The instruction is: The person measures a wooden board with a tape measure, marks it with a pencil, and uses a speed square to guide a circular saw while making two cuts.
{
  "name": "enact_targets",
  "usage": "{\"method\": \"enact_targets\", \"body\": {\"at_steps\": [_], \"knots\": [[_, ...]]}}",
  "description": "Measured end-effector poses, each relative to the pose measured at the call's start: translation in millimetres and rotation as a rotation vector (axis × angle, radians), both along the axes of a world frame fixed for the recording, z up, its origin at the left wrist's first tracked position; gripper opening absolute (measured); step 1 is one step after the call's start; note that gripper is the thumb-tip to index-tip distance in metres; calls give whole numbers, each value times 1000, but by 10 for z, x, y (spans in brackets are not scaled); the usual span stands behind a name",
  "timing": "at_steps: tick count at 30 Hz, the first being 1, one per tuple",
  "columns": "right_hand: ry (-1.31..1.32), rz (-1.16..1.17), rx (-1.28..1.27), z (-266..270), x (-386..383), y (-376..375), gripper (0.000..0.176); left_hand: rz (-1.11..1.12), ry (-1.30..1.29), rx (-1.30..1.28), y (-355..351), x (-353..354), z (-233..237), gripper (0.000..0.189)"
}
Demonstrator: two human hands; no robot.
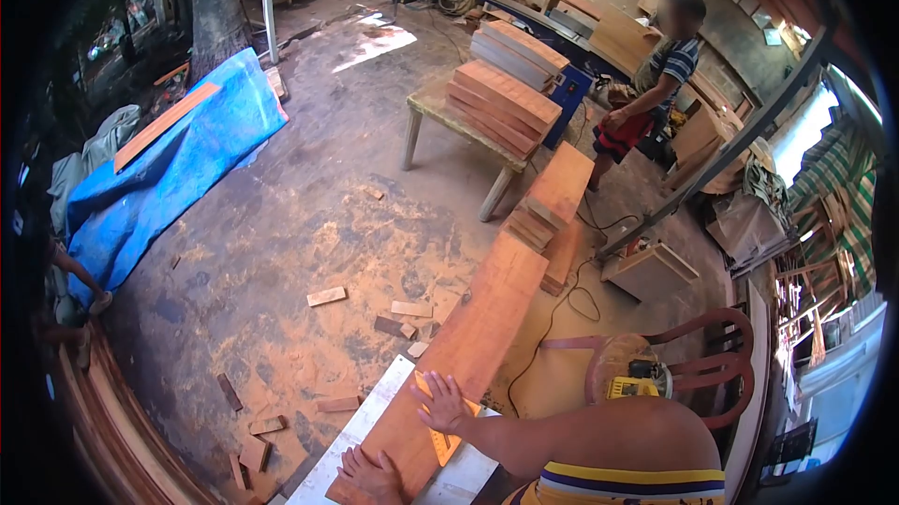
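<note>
A long reddish-brown board (pixel 478 322) stretches away from me, its near end on a white surface (pixel 365 411). My right hand (pixel 442 404) lies with spread fingers over a yellow triangular square (pixel 446 447) on the board, covering part of it. Closer to me, my left hand (pixel 372 475) rests on the board near its end, fingers apart and no tool in it. Farther along the board sits a small stack of short wood pieces (pixel 534 222).
A wooden table (pixel 426 107) carries stacked planks (pixel 504 98). To my right, a chair (pixel 730 365) holds a yellow power tool (pixel 634 386) beside a cable (pixel 538 346). Offcuts (pixel 328 296) and sawdust litter the floor. Another person (pixel 655 84) stands at the back, near a post (pixel 726 149).
</note>
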State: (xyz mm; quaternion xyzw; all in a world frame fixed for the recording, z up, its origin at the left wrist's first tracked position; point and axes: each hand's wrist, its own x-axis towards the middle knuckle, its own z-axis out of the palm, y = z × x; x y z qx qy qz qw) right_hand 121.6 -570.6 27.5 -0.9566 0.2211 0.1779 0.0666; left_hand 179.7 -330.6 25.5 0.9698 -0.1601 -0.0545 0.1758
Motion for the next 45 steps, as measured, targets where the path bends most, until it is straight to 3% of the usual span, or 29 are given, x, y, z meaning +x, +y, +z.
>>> {"method": "enact_targets", "body": {"at_steps": [13, 15, 26, 29, 32, 33, 36, 45], "knots": [[58, -26, 64, 62, 33, -11, 69, 1, -14, 16, -6, -2, 43, 61], [52, -23, 59, 54, 30, -12, 69, -41, -110, -19, 17, 5, -30, 62], [28, -2, 19, -16, 15, -1, 69, 3, 54, 21, 6, 48, 12, 63], [-7, 4, -12, -19, -1, -14, 66, 22, 90, 34, -34, 56, 80, 63], [-224, 5, -44, -142, -110, 89, 68, 12, 93, 27, 148, -24, 224, 65], [-375, 31, -55, -303, -120, -16, 68, 16, 69, -20, -6, 30, 142, 66], [-373, 41, 28, -261, -51, -68, 70, 36, -37, -85, 22, 67, -58, 64], [-287, 43, -38, -323, -87, -3, 70, 43, -75, -90, 83, 33, -182, 63]]}}
